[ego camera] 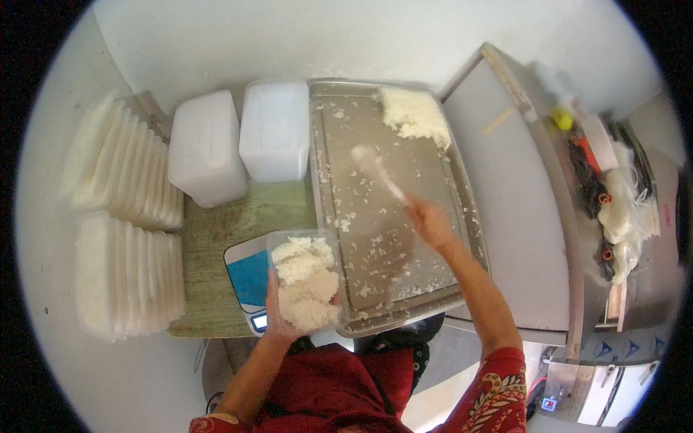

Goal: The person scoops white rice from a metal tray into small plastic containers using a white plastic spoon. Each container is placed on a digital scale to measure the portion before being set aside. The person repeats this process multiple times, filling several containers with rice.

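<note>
My left hand (279, 322) grips a clear plastic container (272, 234) from below and its left side. Clumps of cooked white rice (306, 281) fill much of it. The container overlaps the right part of a kitchen scale (246, 276) with a blue top; whether it touches the scale I cannot tell. In my right hand (430, 222) is a white rice paddle (381, 168), blurred, held above a large metal tray (373, 205). Loose grains are scattered over the tray. A thick slab of rice (414, 113) lies in its far right corner.
Two stacks of translucent containers (206, 143) (275, 130) stand left of the tray. Rows of white plastic lids or trays (130, 276) line the left wall. A grey panel (509, 189) rises on the right, beside a metal counter with plastic bags (620, 216).
</note>
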{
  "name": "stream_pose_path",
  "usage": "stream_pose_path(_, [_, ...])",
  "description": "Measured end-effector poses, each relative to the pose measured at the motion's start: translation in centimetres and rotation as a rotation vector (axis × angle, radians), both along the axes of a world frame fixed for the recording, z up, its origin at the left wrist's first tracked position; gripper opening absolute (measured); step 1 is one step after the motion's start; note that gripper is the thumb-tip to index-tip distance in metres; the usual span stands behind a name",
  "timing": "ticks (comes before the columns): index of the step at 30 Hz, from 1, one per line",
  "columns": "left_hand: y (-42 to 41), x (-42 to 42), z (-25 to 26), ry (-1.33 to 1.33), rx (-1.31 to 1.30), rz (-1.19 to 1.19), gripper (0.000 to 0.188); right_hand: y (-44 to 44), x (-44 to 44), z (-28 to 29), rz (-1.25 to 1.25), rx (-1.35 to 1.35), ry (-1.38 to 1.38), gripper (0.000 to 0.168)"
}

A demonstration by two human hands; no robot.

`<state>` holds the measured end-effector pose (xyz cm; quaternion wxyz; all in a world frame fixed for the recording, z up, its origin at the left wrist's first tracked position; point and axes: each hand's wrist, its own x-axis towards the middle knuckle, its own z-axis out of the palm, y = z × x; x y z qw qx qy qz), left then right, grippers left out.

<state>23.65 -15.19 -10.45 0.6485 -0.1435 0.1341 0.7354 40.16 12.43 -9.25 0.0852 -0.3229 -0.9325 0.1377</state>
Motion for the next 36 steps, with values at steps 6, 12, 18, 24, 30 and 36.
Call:
stream_pose_path(6, [-0.1, 0.1, -0.4, -0.009, 0.04, -0.008, 0.075, 2.0, -1.9, 1.7, -0.164, 0.122, -0.02, 0.03])
stream_pose_path(12, [-0.1, 0.1, 0.1, 0.041, 0.017, -0.015, 0.075, -0.5, -0.8, 1.7, 0.153, 0.021, -0.081, 0.032])
stream_pose_path(18, [-0.2, 0.3, 0.9, 0.335, 0.071, 0.035, 0.068, -1.5, 0.6, 2.3, 0.288, -0.044, -0.118, 0.034])
stream_pose_path(24, [-0.1, 0.2, 0.2, -0.002, 0.061, 0.028, 0.067, 0.7, 1.4, 4.5, -0.037, -0.026, -0.017, 0.032])
stream_pose_path(30, [-0.4, 0.1, -1.2, 0.197, 0.059, -0.015, 0.075, 0.5, 2.3, 2.5, -0.109, -0.054, -0.145, 0.033])
stream_pose_path(36, [-0.5, 0.1, -1.5, 0.107, 0.059, -0.013, 0.076, -4.5, 2.5, 3.2, 0.075, -0.19, -0.167, 0.033])
